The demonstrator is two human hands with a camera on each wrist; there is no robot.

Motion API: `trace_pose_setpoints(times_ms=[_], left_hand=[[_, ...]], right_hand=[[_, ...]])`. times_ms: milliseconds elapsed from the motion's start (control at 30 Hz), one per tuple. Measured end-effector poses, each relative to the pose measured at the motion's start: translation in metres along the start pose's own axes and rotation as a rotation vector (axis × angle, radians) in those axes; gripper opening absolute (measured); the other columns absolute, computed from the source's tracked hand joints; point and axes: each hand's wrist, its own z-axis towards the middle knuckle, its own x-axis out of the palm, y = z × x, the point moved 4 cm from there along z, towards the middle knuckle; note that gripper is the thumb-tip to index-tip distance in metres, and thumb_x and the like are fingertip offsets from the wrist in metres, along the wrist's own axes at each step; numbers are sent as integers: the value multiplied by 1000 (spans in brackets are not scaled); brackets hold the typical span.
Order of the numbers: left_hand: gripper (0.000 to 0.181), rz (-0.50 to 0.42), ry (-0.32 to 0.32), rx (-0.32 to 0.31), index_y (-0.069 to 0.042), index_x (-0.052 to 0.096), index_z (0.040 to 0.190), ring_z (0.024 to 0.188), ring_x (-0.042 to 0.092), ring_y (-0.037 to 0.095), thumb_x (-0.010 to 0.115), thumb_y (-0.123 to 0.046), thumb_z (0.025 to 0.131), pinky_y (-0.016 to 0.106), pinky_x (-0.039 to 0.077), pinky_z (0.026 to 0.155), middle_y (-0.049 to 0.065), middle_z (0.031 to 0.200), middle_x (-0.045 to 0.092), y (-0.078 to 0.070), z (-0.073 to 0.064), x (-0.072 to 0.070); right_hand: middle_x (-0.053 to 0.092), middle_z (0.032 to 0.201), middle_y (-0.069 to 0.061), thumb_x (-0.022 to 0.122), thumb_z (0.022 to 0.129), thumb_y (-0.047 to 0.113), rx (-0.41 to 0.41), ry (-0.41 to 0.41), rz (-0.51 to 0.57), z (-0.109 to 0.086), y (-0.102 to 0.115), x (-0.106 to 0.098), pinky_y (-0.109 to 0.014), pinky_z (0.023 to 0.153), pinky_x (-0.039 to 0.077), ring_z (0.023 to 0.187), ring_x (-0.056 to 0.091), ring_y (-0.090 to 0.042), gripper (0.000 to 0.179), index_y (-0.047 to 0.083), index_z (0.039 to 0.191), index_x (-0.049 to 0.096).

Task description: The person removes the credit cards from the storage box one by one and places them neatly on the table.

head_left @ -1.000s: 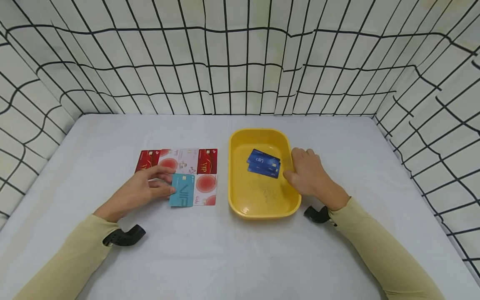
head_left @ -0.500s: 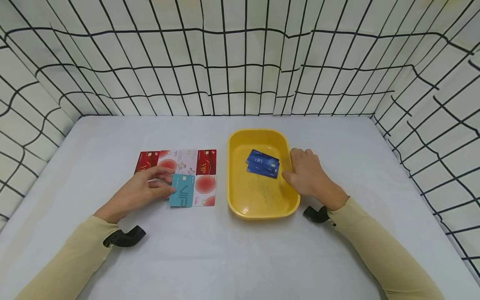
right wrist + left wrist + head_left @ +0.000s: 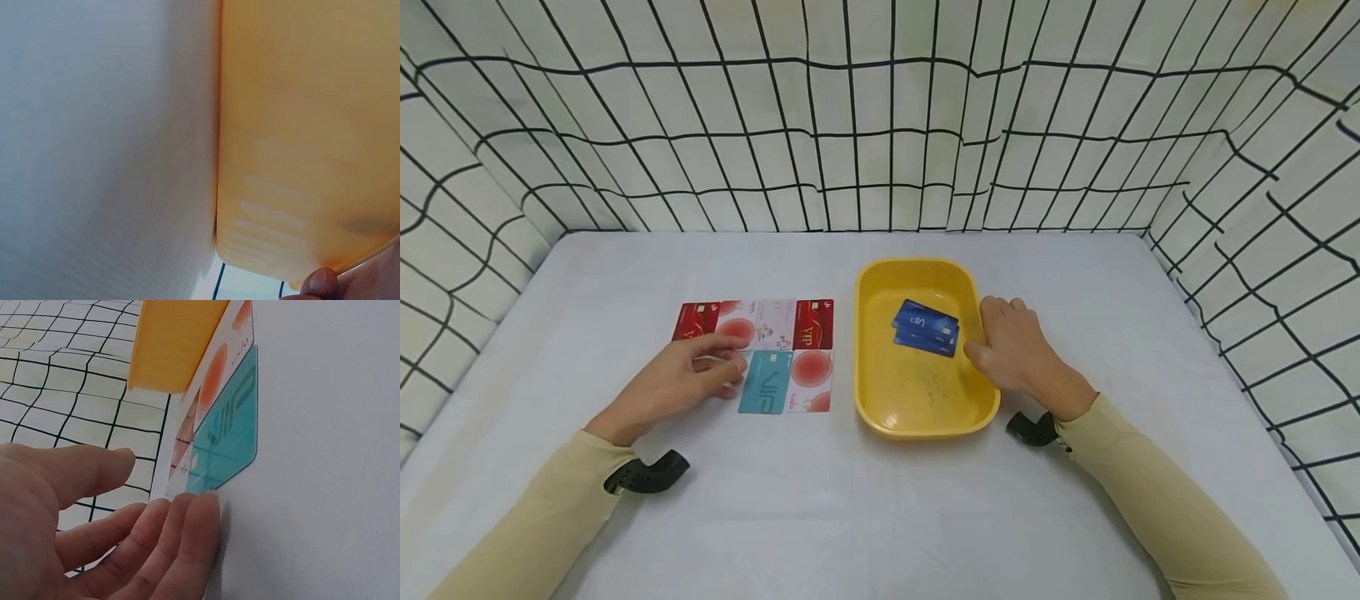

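A teal VIP card (image 3: 766, 382) lies flat in the lower row of a block of cards on the white cloth. My left hand (image 3: 688, 375) is at its left edge, holding nothing, thumb apart from the loosely bent fingers; the left wrist view shows the fingertips (image 3: 203, 506) right at the card's end. To the card's right is a white card with red circles (image 3: 809, 381). My right hand (image 3: 1018, 346) grips the right rim of a yellow tray (image 3: 872, 400), thumb over the inside. Overlapping blue cards (image 3: 927, 317) lie in the tray.
The upper row has a red card (image 3: 696, 320) partly behind my left hand, a card with a red circle (image 3: 730, 325), a pale floral card (image 3: 775, 323) and a red VIP card (image 3: 814, 323). Black grid wire (image 3: 891, 133) on white walls surrounds the table's back and sides.
My left fingers have let go of the teal card and drawn slightly left; the card now lies turned a little, its top edge farther right. My right hand and the tray stay put.
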Motion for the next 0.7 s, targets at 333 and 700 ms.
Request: trace_pose_setpoints(times_ms=[333, 700], left_hand=[[62, -117, 18, 14, -15, 45, 149, 108, 72, 23, 56, -54, 102, 23, 61, 88, 16, 138, 61, -5, -2, -8], [65, -142, -8, 39, -14, 41, 150, 116, 68, 29, 55, -56, 102, 33, 63, 93, 17, 140, 59, -29, 1, -13]], right_hand=[[49, 90, -12, 49, 88, 27, 4, -4, 4, -1, -2, 0, -37, 76, 28, 90, 41, -31, 31, 2, 106, 51], [50, 92, -11, 50, 89, 29, 8, 9, 8, 1, -2, 1, -38, 77, 28, 91, 41, -31, 31, 3, 107, 50]])
